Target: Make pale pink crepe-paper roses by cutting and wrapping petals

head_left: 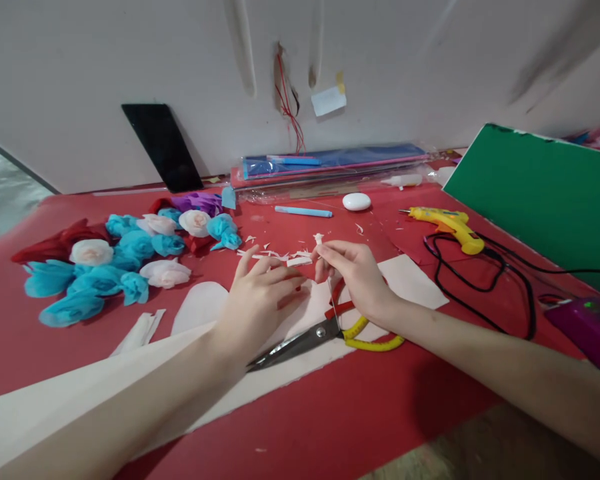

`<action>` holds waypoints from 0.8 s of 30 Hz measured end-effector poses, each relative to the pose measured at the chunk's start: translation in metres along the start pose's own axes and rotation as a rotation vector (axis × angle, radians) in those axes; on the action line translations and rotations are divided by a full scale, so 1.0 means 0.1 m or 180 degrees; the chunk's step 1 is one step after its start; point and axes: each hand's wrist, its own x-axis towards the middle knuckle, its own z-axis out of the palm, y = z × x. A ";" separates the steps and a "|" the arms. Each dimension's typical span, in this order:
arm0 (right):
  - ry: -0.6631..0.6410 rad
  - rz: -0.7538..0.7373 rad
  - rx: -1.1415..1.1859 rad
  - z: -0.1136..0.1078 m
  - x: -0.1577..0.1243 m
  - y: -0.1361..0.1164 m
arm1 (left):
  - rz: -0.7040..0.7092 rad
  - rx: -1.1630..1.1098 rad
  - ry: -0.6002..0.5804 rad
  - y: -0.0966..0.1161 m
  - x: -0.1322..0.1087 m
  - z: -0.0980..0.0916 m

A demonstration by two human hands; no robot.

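My right hand (361, 277) pinches a thin wire stem (334, 301) between thumb and fingers. A small white paper bud (319, 238) tops the stem, just above the fingertips. My left hand (261, 293) hovers over the white paper sheet (275, 380), its fingers loosely spread and apparently holding nothing. Scissors (300, 343) with dark blades and red and yellow handles lie on that sheet, below both hands. Thin white paper scraps (299, 261) are scattered just beyond the fingers.
Blue, white, red and purple paper flowers (100, 280) cover the left side. A yellow glue gun (450, 225) with a black cord lies right, near a green board (540, 200). A blue pen (303, 211), white oval object (357, 201) and leaning black phone (163, 145) stand farther back.
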 end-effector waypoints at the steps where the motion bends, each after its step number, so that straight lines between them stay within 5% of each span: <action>1: -0.0009 0.0003 0.0010 0.00 0.00 0.00 | -0.0055 -0.0002 0.0052 0.01 0.01 0.00; 10: -0.0087 0.0019 0.0075 -0.02 -0.01 0.00 | -0.0279 -0.0154 0.0129 0.04 -0.01 0.04; 24: -0.0097 0.0018 0.0131 -0.02 0.01 0.01 | -0.0784 -0.0780 -0.1292 -0.06 0.16 -0.06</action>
